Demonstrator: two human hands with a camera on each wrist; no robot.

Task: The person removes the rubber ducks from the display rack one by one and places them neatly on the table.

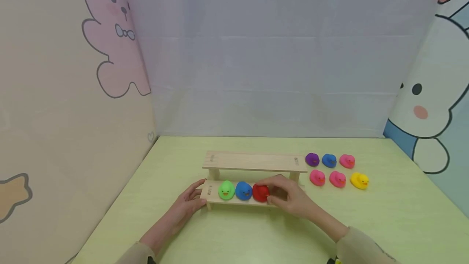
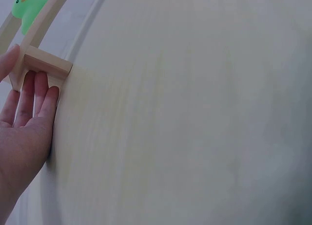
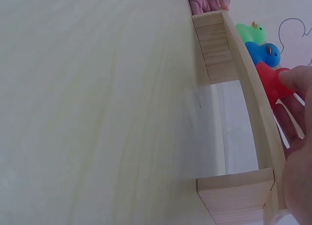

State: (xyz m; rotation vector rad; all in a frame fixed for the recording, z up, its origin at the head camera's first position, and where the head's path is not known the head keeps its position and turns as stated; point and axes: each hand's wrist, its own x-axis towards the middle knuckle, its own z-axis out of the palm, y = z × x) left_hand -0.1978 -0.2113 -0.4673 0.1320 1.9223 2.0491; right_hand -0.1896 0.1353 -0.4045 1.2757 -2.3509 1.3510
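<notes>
A two-tier wooden shelf (image 1: 253, 161) stands on the table. Along its lower step sit a green rubber duck (image 1: 226, 190), a blue rubber duck (image 1: 243, 191) and a red rubber duck (image 1: 260, 193), side by side from the left. My right hand (image 1: 291, 195) pinches the red duck between thumb and fingers, right beside the blue one, at the lower step. At the left end of that step, my left hand (image 1: 185, 205) holds the board, its thumb at the front and its fingers reaching under the end in the left wrist view.
Right of the shelf, two rows of rubber ducks lie on the table (image 1: 388, 215): purple (image 1: 312, 159), blue (image 1: 329, 160) and pink (image 1: 347, 161) behind, two pink (image 1: 317, 177) and a yellow one (image 1: 360, 180) in front. A pale curtain (image 1: 271, 72) hangs behind the table.
</notes>
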